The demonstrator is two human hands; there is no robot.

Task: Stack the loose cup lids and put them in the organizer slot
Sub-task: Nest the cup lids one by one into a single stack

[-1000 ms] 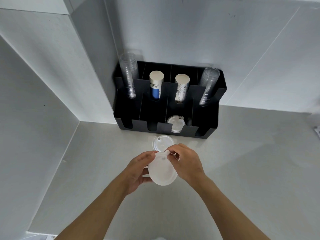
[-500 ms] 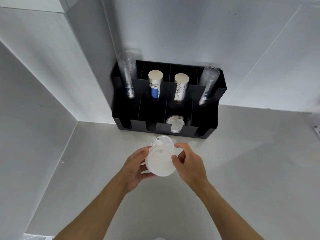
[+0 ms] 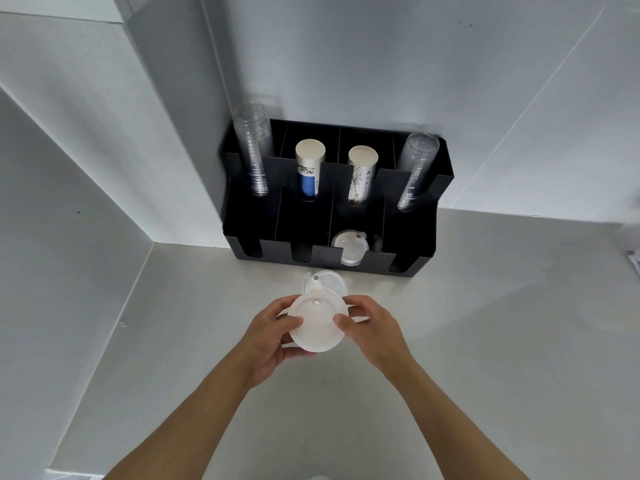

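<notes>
Both hands hold a white cup lid (image 3: 317,323) above the counter, its flat side facing me. My left hand (image 3: 268,336) grips its left rim and my right hand (image 3: 369,325) pinches its right rim. Just beyond it, another white lid (image 3: 327,280) lies loose on the counter, partly hidden by the held one. A black organizer (image 3: 412,233) stands against the wall. In its third front slot rests one more white lid (image 3: 348,245).
The organizer's back slots hold two stacks of clear cups (image 3: 252,150) (image 3: 417,168) and two stacks of paper cups (image 3: 308,171) (image 3: 360,174). White walls close the corner at the left and behind. The grey counter (image 3: 485,323) stretches to the right.
The held lid has been turned and lifted slightly toward the loose lid on the counter. My right hand shifted from the lid's top edge to its right rim.
</notes>
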